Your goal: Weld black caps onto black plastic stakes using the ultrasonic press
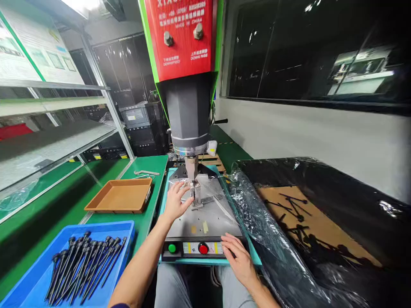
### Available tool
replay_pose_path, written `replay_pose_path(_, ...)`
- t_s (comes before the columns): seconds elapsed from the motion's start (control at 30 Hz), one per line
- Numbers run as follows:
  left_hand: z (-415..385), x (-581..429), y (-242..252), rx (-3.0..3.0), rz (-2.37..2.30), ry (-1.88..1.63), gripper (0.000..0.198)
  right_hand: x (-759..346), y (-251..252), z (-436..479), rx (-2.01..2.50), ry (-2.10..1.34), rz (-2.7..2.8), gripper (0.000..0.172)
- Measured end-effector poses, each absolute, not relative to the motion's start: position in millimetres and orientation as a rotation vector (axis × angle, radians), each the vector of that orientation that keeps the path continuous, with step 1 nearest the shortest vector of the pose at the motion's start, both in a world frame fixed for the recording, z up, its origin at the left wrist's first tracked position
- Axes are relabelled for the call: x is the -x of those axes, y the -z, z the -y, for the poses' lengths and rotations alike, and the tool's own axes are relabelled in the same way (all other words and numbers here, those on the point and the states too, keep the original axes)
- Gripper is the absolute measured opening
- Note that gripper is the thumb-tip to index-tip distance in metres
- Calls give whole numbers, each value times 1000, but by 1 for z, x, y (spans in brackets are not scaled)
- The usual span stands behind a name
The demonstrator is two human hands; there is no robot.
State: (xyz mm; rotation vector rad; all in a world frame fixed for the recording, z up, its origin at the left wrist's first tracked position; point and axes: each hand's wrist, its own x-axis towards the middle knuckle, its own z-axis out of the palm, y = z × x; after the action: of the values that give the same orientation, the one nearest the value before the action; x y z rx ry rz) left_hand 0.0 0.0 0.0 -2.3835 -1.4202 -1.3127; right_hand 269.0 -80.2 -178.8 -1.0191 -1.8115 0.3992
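Best, I judge, to keep my left hand's spread fingertips clear of the grey metal horn above the upright metal fixture at twelve o'clock; contact I can't tell. My right hand lies loosely open at five. I count one green button, one red button; eight o'clock's blue plastic tray holds black rods, too overlapped to count.

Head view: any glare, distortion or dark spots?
Head view: bright white light blown out; head view: glints on the crinkled shiny plastic film, reflections in the dark glossy window; head view: edges look stretched, far right nearly black.
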Motion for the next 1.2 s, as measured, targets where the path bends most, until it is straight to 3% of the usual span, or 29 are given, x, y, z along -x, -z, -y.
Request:
replay_pose_path(0.1, 50, 13, 39, 2124, 1642, 1607, 23, -284, 210, 106, 1196, -460, 1642, 28)
replay_pose_path(0.2, 98, 25, 92, 1825, 2024, 1688, 26, -299, 234, 121, 1464, -571, 1417, 41)
replay_pose_path(0.43, 151, 48, 193, 1465, 2735, 1453, 73, -304, 246, 112, 1733, -511, 1285, 69)
replay_pose_path(0.73, 130, 64, 211, 1506, 2762, 1941, 70, -299, 235, 86, 1767, -313, 1326, 89)
replay_pose_path(0.9, 127, 68, 207, 1480, 2817, 1959, 71, -303, 237, 83, 1809, -396, 1335, 84)
replay_pose_path(1.2, 136, 68, 197, 1554, 2773, 2296, 68, -310, 238, 94, 1694, -581, 1331, 79)
